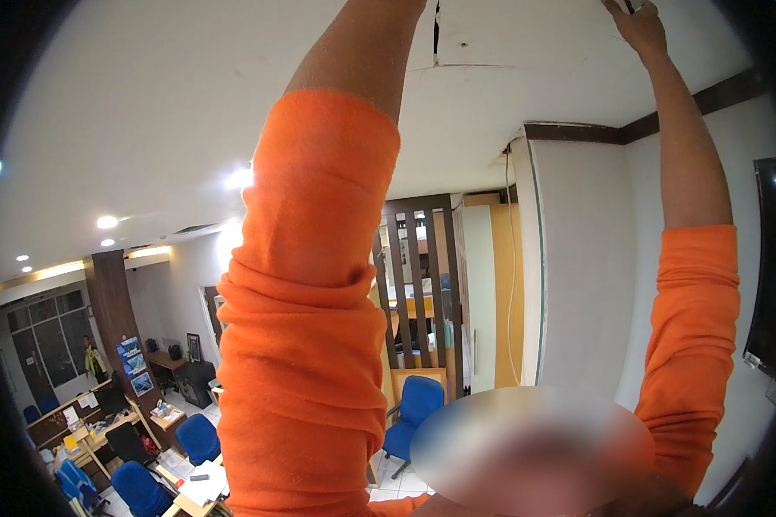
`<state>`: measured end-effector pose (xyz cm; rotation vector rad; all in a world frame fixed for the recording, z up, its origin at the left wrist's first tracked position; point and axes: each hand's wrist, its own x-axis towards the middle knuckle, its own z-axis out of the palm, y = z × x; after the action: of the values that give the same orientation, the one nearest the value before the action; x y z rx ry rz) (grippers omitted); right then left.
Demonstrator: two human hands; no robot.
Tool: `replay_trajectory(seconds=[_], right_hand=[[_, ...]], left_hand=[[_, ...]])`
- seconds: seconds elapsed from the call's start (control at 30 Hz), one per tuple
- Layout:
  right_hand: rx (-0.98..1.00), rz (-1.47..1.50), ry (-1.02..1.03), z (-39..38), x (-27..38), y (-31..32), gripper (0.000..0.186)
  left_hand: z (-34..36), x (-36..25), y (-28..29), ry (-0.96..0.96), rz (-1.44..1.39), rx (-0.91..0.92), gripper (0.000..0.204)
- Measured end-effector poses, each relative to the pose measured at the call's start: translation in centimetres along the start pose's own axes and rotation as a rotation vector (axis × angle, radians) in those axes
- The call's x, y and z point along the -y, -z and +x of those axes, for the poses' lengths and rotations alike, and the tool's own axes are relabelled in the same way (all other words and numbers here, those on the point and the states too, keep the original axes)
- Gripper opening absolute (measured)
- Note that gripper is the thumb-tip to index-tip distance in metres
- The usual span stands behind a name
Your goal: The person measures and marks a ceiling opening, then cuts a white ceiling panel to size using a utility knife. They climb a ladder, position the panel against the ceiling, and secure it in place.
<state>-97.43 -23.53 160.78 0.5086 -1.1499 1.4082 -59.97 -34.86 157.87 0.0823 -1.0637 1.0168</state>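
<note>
Both my arms, in orange sleeves, reach up toward the white ceiling (509,95). My right hand (642,30) is at the top edge of the view, close to the ceiling. Its fingers are closed around a small dark thing, mostly cut off by the edge, whose kind I cannot make out. My left forearm (353,52) runs out past the top edge, so my left hand is out of sight. Between the arms, a dark gap (436,34) and a thin crack mark a panel's edge in the ceiling.
A loose cable (510,258) hangs down beside a grey wall column (578,258). Dark wooden slats (418,284) stand behind a blue office chair (416,414). A black screen (774,267) is on the right wall. Desks and several blue chairs fill the lower left.
</note>
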Motion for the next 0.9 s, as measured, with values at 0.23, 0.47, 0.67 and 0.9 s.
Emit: replay_trajectory(seconds=[0.23, 0.47, 0.67, 0.9], right_hand=[[0.006, 0.15, -0.003, -0.5, -0.8, -0.2, 0.098], [0.08, 0.083, -0.023, -0.6, 0.6, -0.1, 0.091], [0.086, -0.146, 0.066, 1.9, -0.8, -1.0, 0.088], [0.062, -0.227, 0.092, 4.4, -2.6, -1.1, 0.094]], left_hand=[[0.2, -0.8, -0.9, -0.008, 0.03, -0.007, 0.105], [-0.3, -0.3, -1.1, -0.012, 0.05, -0.061, 0.103], [-0.4, -0.7, -0.5, -0.016, 0.046, -0.055, 0.102], [0.0, -1.0, 0.1, 0.046, -0.005, -0.027, 0.101]])
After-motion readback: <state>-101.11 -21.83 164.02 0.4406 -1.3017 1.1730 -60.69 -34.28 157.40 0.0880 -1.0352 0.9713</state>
